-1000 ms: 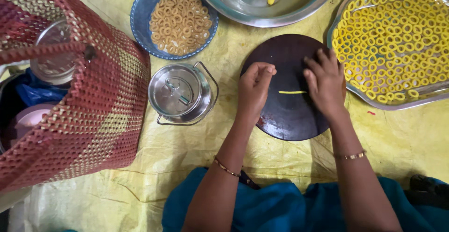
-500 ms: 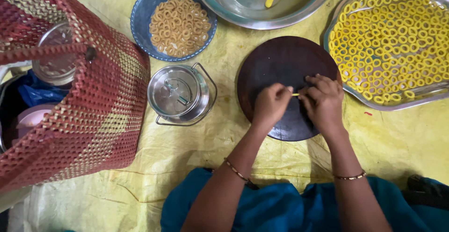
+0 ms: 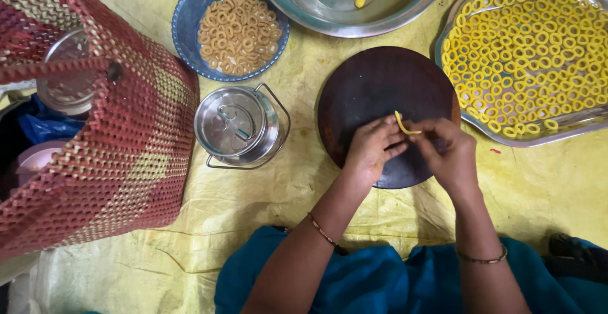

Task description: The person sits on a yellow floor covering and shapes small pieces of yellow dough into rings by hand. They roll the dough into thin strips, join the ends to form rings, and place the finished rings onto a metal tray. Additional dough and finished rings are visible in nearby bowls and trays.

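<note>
1. Both hands, left (image 3: 370, 149) and right (image 3: 446, 156), pinched a thin yellow dough strip (image 3: 403, 124) just above the round board (image 3: 386, 114).
2. Fingertips were closed on its ends; bending it evenly would likely give a neat ring.
3. The tray (image 3: 472, 121) of rings lay right of the board.

Two hands (image 3: 373, 149), one round board (image 3: 373, 86), one steel tray (image 3: 573, 130), one lidded can (image 3: 237, 127), two bowls (image 3: 190, 23).

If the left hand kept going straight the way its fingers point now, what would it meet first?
The left hand points up and right, holding the yellow dough strip with the right hand. Beyond that, likely bare dark round board, then the steel tray of yellow rings; heights are unclear.
</note>
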